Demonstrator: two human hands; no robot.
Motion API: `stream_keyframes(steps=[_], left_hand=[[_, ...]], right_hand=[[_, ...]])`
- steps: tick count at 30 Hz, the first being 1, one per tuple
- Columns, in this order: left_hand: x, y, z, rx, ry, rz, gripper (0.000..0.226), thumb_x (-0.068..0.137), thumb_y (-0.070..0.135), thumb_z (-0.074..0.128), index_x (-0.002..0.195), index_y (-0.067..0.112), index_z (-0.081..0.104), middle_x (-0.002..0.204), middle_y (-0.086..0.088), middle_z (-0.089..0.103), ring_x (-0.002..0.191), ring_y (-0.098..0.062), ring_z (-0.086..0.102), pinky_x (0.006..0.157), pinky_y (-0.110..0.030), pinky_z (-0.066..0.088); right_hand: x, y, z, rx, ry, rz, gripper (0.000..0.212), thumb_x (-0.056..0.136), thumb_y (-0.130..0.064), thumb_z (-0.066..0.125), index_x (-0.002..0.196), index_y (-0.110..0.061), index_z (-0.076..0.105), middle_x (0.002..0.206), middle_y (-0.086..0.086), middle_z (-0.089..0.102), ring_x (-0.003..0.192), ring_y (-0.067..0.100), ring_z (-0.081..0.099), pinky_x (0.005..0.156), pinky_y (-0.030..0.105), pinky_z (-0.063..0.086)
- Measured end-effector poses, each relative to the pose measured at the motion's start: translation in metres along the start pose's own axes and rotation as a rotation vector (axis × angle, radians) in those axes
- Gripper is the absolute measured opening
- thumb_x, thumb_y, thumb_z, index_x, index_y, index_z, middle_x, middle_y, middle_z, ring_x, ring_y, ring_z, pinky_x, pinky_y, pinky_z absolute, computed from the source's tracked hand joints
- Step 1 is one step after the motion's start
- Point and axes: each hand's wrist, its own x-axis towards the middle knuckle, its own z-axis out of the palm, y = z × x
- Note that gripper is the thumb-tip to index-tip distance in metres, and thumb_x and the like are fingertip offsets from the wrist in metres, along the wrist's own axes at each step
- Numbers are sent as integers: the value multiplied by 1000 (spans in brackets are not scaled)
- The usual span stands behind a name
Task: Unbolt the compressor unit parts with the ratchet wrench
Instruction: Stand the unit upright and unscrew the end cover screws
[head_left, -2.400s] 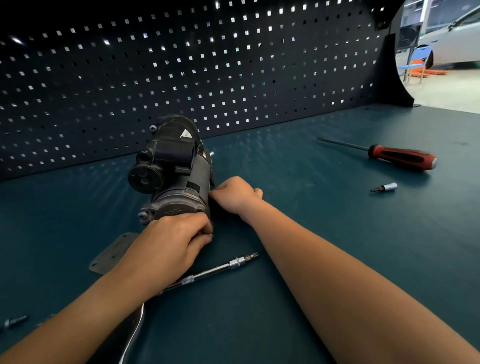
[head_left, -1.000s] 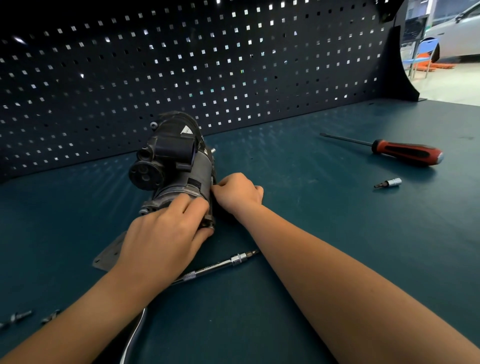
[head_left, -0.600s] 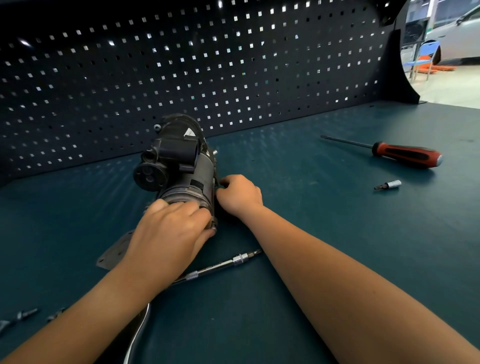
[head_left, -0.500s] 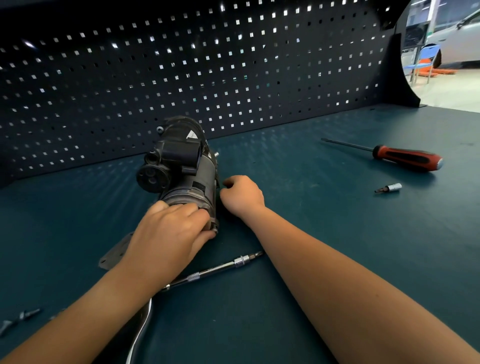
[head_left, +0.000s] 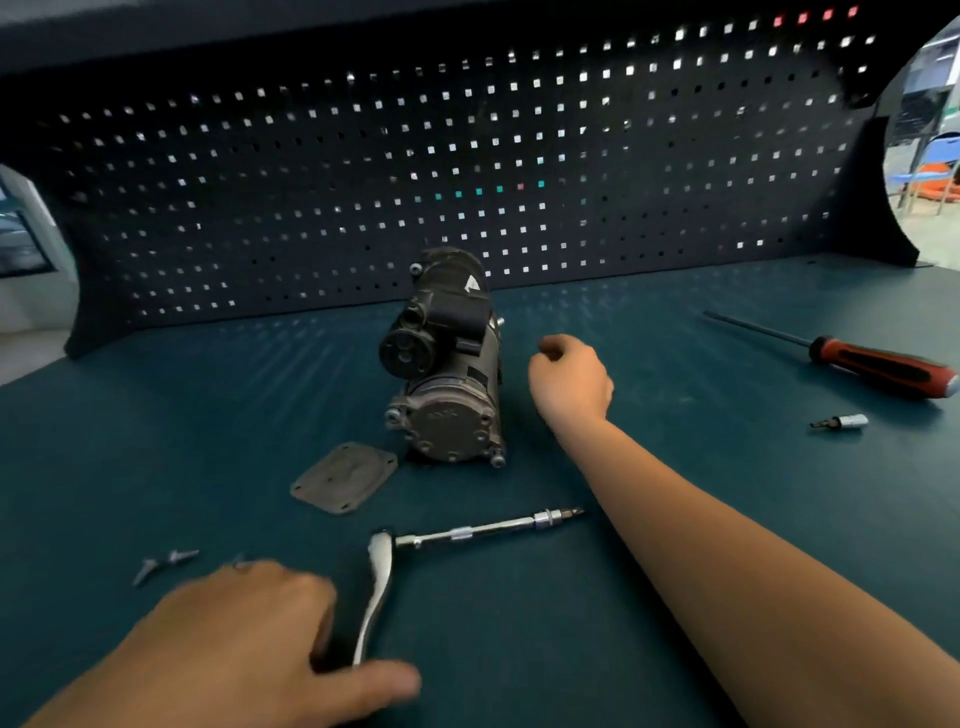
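Compressor unit (head_left: 447, 364) lies on its side mid-desk, its round end cap facing me, which I judge puts the bolt heads on the cap's rim within reach. A flat cover plate (head_left: 345, 475) sits just beside it, and loose bolts (head_left: 166, 561) lie well off to my left, out of the working path. The ratchet wrench (head_left: 379, 582) lies between me and the unit. My left hand (head_left: 249, 639) is at its handle, too blurred to tell if it grips. My right hand (head_left: 571, 379) hovers just right of the unit, fingers curled; I cannot tell whether it holds anything. The desk (head_left: 208, 415) has open room either side. The screwdriver (head_left: 883, 366) and bit socket (head_left: 841, 421) lie far right, and the pegboard (head_left: 467, 156) closes the back.
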Motion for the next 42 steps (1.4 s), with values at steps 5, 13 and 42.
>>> stream_keyframes(steps=[5, 13, 42], left_hand=[[-10, -6, 11, -379, -38, -20, 34, 75, 54, 52, 61, 23, 53, 68, 7, 60, 63, 0, 55, 63, -21, 45], [-40, -46, 12, -1191, 194, 132, 10, 77, 15, 70, 71, 21, 63, 56, -5, 62, 46, -15, 60, 44, -15, 43], [-50, -32, 7, -1618, 656, 350, 44, 53, 69, 73, 80, 35, 66, 86, -9, 73, 75, -27, 71, 64, -24, 56]], right_hand=[[-22, -31, -22, 252, 139, -178, 30, 89, -9, 47, 114, -14, 62, 104, -2, 64, 92, 8, 57, 80, 10, 41], [-138, -36, -67, 183, -390, -79, 25, 88, -20, 57, 64, -18, 63, 45, -8, 56, 40, 4, 45, 43, 17, 37], [-176, -72, 27, 827, -479, 662, 25, 98, -28, 41, 88, -15, 59, 35, -8, 30, 37, 10, 25, 45, 22, 24]])
